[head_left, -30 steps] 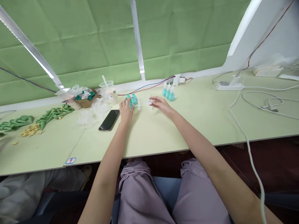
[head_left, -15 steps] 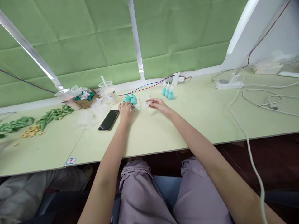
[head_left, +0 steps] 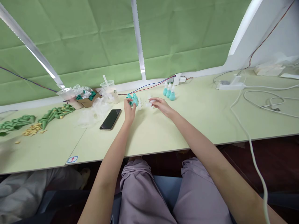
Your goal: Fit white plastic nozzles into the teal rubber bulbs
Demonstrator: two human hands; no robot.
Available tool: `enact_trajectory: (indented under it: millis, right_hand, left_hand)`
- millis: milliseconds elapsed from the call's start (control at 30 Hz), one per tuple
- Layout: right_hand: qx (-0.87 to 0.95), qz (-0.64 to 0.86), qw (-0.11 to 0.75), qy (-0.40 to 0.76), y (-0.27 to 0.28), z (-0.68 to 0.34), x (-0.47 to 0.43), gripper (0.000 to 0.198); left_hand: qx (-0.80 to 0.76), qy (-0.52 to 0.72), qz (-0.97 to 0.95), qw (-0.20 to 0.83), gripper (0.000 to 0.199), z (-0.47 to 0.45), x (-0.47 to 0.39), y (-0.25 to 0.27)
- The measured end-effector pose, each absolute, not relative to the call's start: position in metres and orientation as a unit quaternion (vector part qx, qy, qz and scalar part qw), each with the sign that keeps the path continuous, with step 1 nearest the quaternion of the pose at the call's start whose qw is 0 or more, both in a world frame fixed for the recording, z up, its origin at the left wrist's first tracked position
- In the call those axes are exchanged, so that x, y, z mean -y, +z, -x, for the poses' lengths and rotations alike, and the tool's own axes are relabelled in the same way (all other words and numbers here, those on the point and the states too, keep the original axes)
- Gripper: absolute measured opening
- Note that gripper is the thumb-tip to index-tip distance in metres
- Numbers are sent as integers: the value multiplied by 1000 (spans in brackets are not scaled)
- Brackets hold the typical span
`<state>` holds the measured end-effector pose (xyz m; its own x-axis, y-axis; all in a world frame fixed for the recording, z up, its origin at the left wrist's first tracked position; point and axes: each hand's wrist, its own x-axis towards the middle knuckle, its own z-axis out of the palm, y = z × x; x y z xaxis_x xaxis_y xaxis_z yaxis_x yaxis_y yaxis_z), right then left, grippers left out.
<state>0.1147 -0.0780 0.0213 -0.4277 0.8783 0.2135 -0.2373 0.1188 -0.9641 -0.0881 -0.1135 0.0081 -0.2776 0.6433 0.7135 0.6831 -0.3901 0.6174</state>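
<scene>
My left hand [head_left: 130, 111] is closed on a teal rubber bulb [head_left: 135, 101], which shows between its thumb and fingers. Other open-necked teal bulbs [head_left: 128, 95] stand right behind that hand, partly covered by it. My right hand [head_left: 161, 106] pinches a small white translucent nozzle tip [head_left: 152, 102] with thumb and fingertips. Between the two hands lie several small white pieces [head_left: 140, 102], too small to make out fully. Behind the right hand, three teal bulbs with white pointed tips [head_left: 172, 95] stand upright in a row.
A black phone [head_left: 110, 119] lies left of my left hand. Beyond it are crumpled clear plastic [head_left: 93, 112], plastic cups [head_left: 111, 92] and a cardboard box [head_left: 88, 101]. Green and yellow pieces [head_left: 56, 114] cover the far left. A power strip [head_left: 230, 85] and white cables [head_left: 261, 104] lie right.
My left hand has drawn slightly back and up with a teal bulb in its fingers. My right hand stays nearly in place, still pinching the white tip.
</scene>
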Motion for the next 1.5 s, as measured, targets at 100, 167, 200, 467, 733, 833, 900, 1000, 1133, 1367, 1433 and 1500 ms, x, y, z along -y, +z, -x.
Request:
enact_trajectory:
  millis: [100,167,200,467,733,833,900,1000,1133,1367,1433,1500]
  right_hand:
    - [587,270,468,604,22,-114,78,26]
    - [582,268,475,603,23,-115,78,27]
    - [578,266,481,603,24,-115,78,27]
    - [556,263,531,583,30,-123,73,29]
    - [579,254,528,566,31,-121,76,32]
    - [590,249,525,561,29,-122,75,31]
    - [602,238,525,553,28,-122,73,32]
    - [636,237,516,523,25,-121,70,35]
    - [670,252,508,478,19,-116,66,34]
    - [700,247,499,447,15,-114,64,26]
    - [710,247,493,437,17,-116,64,25]
    - [717,248,488,432,18,-117,64,23]
  left_hand:
    - [525,-569,630,-55,32,77,119,12]
    - [508,-554,652,-94,29,69,123,16]
    - [501,-544,663,-112,26,65,124,18]
    - [502,-460,717,-150,24,47,131,21]
    - [492,-327,782,-199,29,40,137,13]
    - [494,-319,776,-228,28,37,139,11]
    - [502,-342,763,-218,27,38,138,11]
    - [521,-387,734,-201,26,43,134,9]
    - [535,-421,714,-163,29,51,128,6]
    - [577,-406,708,-22,22,50,133,11]
    - [595,-401,696,5,24,49,136,13]
    - [612,-391,687,29,26,49,138,14]
